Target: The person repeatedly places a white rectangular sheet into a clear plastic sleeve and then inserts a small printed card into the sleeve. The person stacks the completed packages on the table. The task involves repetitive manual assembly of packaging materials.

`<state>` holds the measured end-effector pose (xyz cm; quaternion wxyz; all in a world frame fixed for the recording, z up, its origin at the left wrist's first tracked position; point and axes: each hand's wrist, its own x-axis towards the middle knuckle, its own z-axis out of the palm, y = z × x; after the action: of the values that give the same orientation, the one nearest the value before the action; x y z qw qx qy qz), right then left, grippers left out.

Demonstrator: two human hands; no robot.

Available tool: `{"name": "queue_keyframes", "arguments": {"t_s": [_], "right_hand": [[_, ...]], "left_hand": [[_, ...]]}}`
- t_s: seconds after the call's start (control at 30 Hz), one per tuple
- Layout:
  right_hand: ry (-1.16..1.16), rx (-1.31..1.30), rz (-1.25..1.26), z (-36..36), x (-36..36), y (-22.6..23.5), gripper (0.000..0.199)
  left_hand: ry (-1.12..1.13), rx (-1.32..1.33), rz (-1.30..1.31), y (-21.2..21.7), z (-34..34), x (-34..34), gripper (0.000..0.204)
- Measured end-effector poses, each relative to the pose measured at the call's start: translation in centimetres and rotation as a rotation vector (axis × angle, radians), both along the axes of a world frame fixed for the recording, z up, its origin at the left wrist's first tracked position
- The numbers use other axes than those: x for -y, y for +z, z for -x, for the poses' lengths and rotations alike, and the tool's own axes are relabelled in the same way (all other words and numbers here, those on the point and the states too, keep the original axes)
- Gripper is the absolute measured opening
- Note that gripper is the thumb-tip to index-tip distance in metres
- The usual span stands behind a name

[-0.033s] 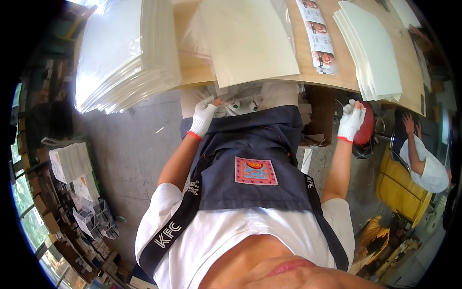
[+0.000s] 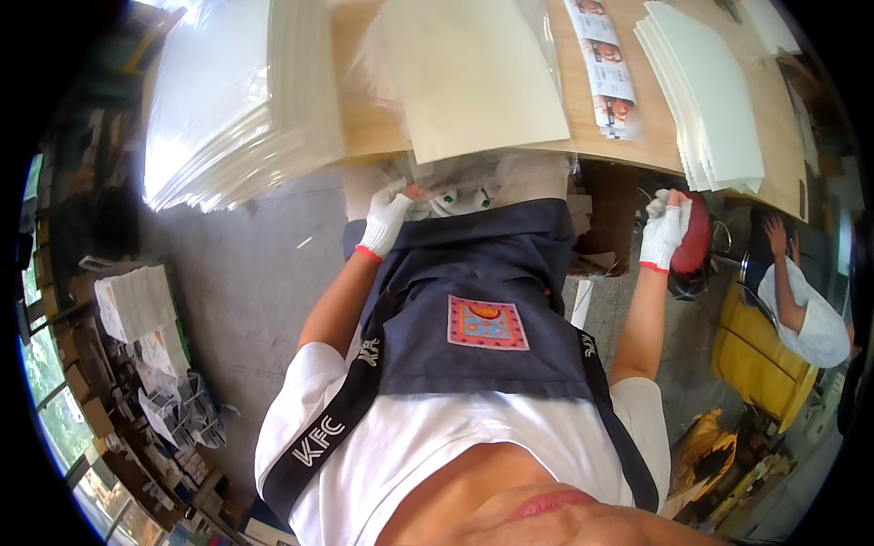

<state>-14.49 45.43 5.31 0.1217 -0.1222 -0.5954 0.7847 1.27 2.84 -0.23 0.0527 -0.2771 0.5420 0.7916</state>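
A white glove with a red cuff covers my left hand (image 2: 387,218), leaving the fingertips bare. Its fingers pinch the edge of a clear plastic sleeve (image 2: 537,167) that hangs past the table's near edge. A large cream sheet (image 2: 482,82) lies with this sleeve on the table. My right hand (image 2: 666,229), gloved the same way, is closed in the air at the right, below the table edge. What its fingers hold, if anything, I cannot make out. Beneath it shows a red rounded object (image 2: 696,232).
On the wooden table (image 2: 651,150) stand a thick pile of plastic-wrapped sheets (image 2: 228,118), a printed strip stack (image 2: 605,73) and fanned pale sheets (image 2: 710,109). White bundles (image 2: 137,305) sit on the floor at left. Another person (image 2: 801,305) is at right by a yellow container (image 2: 760,355).
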Motion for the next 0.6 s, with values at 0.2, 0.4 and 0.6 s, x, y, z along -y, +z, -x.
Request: {"name": "queue_keyframes", "arguments": {"t_s": [0.2, 0.4, 0.6], "right_hand": [[0.928, 0.131, -0.311, -4.7, 16.6, 2.2, 0.013], [1.168, -0.492, -1.265, -4.8, 27.6, 0.1, 0.017], [1.224, 0.282, -0.01, -4.2, 21.3, 1.8, 0.001]], "left_hand": [[-0.035, 0.01, 0.011, 0.4, 0.6, 0.1, 0.028], [-0.045, 0.009, 0.068, 2.5, 1.1, -0.1, 0.024], [0.074, 0.016, 0.01, 2.6, 0.9, -0.8, 0.023]]}}
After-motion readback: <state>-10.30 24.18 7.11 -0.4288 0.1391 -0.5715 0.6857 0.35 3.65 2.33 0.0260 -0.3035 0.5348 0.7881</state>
